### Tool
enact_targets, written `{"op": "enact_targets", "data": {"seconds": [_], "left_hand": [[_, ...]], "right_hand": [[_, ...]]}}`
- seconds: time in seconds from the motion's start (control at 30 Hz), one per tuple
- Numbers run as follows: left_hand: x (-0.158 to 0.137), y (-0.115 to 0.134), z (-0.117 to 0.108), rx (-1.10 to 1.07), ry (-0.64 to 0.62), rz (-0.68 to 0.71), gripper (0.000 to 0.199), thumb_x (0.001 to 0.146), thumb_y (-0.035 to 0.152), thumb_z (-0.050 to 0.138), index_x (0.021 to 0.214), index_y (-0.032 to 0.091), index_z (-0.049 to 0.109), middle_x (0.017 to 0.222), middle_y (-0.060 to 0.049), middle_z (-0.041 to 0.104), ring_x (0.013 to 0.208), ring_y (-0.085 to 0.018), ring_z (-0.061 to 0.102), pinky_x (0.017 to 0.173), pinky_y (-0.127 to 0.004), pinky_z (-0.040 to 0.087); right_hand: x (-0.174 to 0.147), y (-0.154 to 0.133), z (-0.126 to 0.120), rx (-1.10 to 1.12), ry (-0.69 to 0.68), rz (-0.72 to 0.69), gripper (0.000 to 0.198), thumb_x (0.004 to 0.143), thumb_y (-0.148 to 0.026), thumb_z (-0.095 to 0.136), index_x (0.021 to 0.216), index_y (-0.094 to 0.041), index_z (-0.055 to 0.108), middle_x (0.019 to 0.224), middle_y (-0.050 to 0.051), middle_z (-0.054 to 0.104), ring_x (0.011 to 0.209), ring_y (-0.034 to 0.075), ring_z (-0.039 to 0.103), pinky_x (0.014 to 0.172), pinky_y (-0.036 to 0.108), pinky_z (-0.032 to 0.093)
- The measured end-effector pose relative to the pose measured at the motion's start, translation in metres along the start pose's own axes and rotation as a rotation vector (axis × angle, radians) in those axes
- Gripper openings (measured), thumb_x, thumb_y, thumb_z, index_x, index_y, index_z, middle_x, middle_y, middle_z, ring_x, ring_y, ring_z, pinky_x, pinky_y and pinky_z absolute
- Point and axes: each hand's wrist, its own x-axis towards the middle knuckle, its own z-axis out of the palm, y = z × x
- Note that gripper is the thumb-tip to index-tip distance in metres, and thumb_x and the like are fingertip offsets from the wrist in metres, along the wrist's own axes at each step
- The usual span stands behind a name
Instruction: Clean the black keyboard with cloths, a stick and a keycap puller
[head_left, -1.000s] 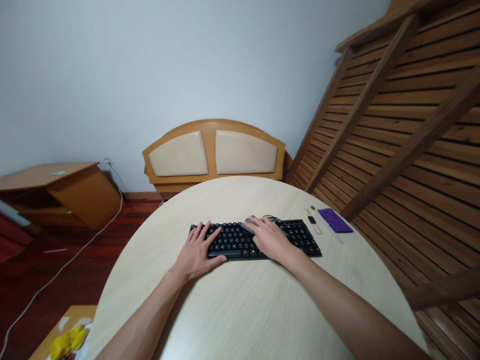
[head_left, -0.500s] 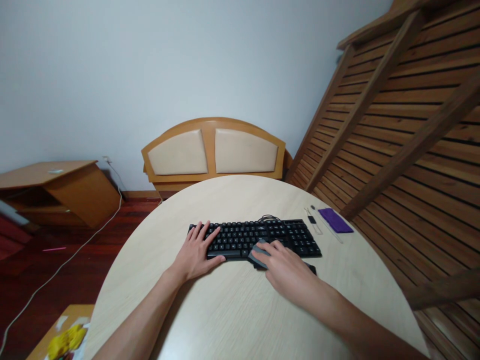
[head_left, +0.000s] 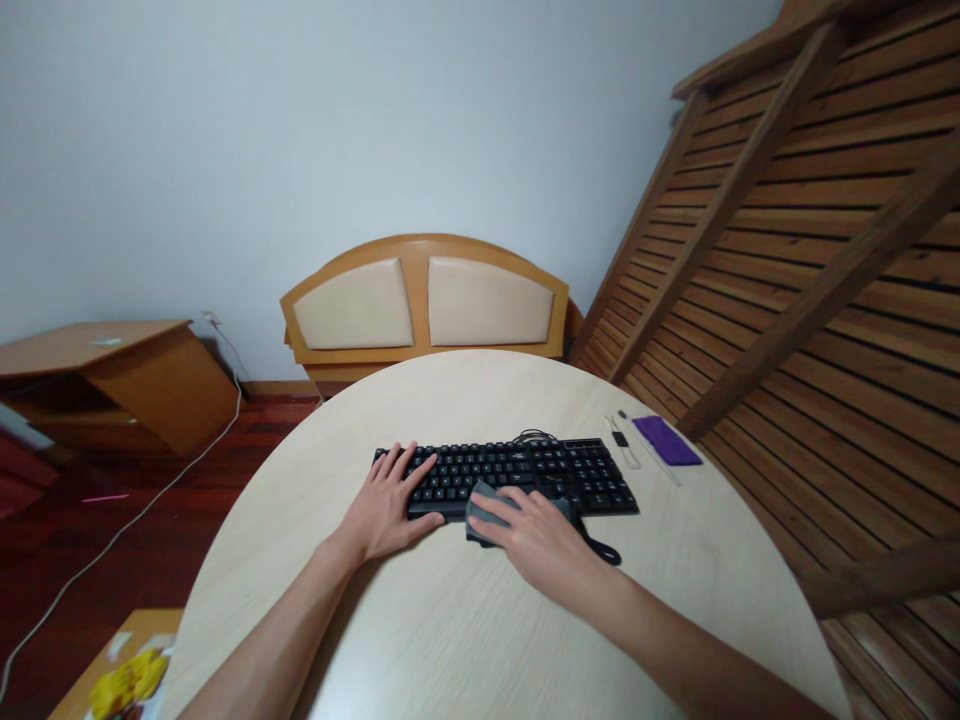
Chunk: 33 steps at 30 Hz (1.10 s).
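Note:
A black computer keyboard (head_left: 517, 470) lies on the round pale table (head_left: 480, 620), its thin cable bunched behind it. My left hand (head_left: 386, 510) rests on its left end, fingers spread flat and the thumb at the front edge. My right hand (head_left: 532, 535) is closed over a grey and black pad (head_left: 486, 510) with a black loop at its right end. The pad is pressed over the keyboard's front edge, right of the space bar. My fingers hide part of the pad, so I cannot tell its exact kind.
Right of the keyboard lie a purple cloth (head_left: 666, 441), a thin stick with a dark tip (head_left: 649, 447), and a small pale loop with a black piece (head_left: 621, 440). A padded headboard (head_left: 420, 300) stands behind the table; wooden slats (head_left: 810, 300) lean at the right.
My right hand has slid left along the keyboard's front with the grey and black pad, and its black loop now shows. My left hand stays on the keyboard's left end.

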Motion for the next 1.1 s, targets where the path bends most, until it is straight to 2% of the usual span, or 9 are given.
{"op": "enact_targets", "data": {"seconds": [0.27,0.47,0.57,0.67,0.8,0.9,1.0,1.1], "left_hand": [[-0.001,-0.001,0.0,0.018,-0.012,0.002,0.088,0.086,0.077,0.051,0.158,0.029,0.034,0.164,-0.01,0.032,0.148,-0.045,0.028,0.117,-0.062,0.03],[0.0,0.0,0.001,0.023,0.007,0.011,0.087,0.085,0.078,0.05,0.157,0.031,0.035,0.163,-0.008,0.035,0.147,-0.044,0.031,0.116,-0.062,0.031],[0.001,0.0,0.001,0.026,0.0,0.005,0.091,0.085,0.079,0.049,0.158,0.025,0.034,0.163,-0.012,0.033,0.147,-0.044,0.03,0.117,-0.062,0.03],[0.001,0.0,0.003,0.022,0.01,-0.002,0.101,0.084,0.081,0.047,0.159,0.016,0.029,0.162,-0.017,0.033,0.148,-0.043,0.029,0.119,-0.06,0.027],[0.001,-0.002,0.005,0.015,0.027,0.003,0.104,0.083,0.083,0.048,0.158,0.013,0.028,0.161,-0.018,0.034,0.149,-0.041,0.028,0.12,-0.058,0.026],[0.001,-0.003,0.006,0.019,0.025,0.001,0.104,0.083,0.083,0.047,0.158,0.013,0.03,0.162,-0.018,0.034,0.15,-0.041,0.027,0.119,-0.057,0.027],[0.001,-0.003,0.007,0.023,0.017,-0.006,0.105,0.082,0.084,0.047,0.157,0.012,0.032,0.162,-0.018,0.033,0.15,-0.041,0.027,0.119,-0.057,0.028],[0.001,-0.004,0.008,0.024,0.014,-0.011,0.105,0.082,0.083,0.048,0.157,0.012,0.032,0.162,-0.018,0.033,0.15,-0.042,0.027,0.119,-0.058,0.027]], "right_hand": [[-0.031,0.021,0.0,-0.015,-0.051,0.103,0.063,0.084,0.002,0.049,0.136,-0.032,0.059,0.155,-0.002,0.048,0.126,0.031,0.052,0.091,0.05,0.051],[-0.044,0.032,-0.028,0.036,-0.132,0.2,0.064,0.077,-0.001,0.053,0.133,-0.03,0.065,0.149,0.001,0.056,0.12,0.031,0.056,0.091,0.048,0.053],[-0.031,0.033,-0.042,0.08,-0.094,0.204,0.062,0.079,-0.005,0.053,0.135,-0.027,0.064,0.147,0.002,0.057,0.118,0.03,0.056,0.096,0.048,0.051],[-0.001,0.027,-0.046,0.115,0.006,0.186,0.061,0.082,-0.008,0.052,0.14,-0.024,0.06,0.152,0.004,0.052,0.123,0.029,0.052,0.103,0.047,0.047],[0.051,0.013,-0.036,0.147,0.032,0.115,0.059,0.084,-0.009,0.051,0.14,-0.023,0.06,0.152,0.005,0.052,0.125,0.029,0.052,0.106,0.045,0.044],[0.078,0.003,-0.022,0.161,0.032,0.034,0.057,0.085,-0.01,0.052,0.139,-0.025,0.06,0.152,0.005,0.051,0.124,0.028,0.051,0.105,0.044,0.044],[0.083,0.001,-0.011,0.176,-0.002,0.004,0.053,0.086,-0.012,0.051,0.135,-0.026,0.063,0.152,0.003,0.053,0.123,0.028,0.051,0.104,0.045,0.044],[0.07,0.005,-0.008,0.181,-0.009,0.046,0.054,0.085,-0.011,0.051,0.135,-0.026,0.063,0.152,0.002,0.053,0.123,0.028,0.05,0.102,0.045,0.044]]}}
